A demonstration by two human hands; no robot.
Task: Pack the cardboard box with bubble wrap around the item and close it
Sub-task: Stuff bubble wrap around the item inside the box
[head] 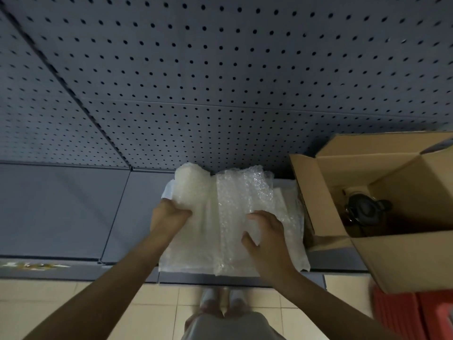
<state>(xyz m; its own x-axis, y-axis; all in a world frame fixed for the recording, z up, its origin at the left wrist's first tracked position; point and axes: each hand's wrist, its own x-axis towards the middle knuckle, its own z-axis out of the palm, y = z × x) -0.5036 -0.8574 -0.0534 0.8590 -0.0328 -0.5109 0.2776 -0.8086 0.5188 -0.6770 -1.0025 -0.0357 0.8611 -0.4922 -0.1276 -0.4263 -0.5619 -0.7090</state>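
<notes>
Gripping the bubble wrap (228,217) on the shelf (73,209): left hand (166,217) pinches, right hand (266,238) curls round; cardboard box (392,261) open alongside.

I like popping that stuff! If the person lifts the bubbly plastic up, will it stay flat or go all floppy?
Probably floppy. The bubble wrap already bunches and creases where the left hand grips it and the right hand holds it. It likely weighs little, being thin, see-through film. It may also slip about on the smooth shelf.
</notes>
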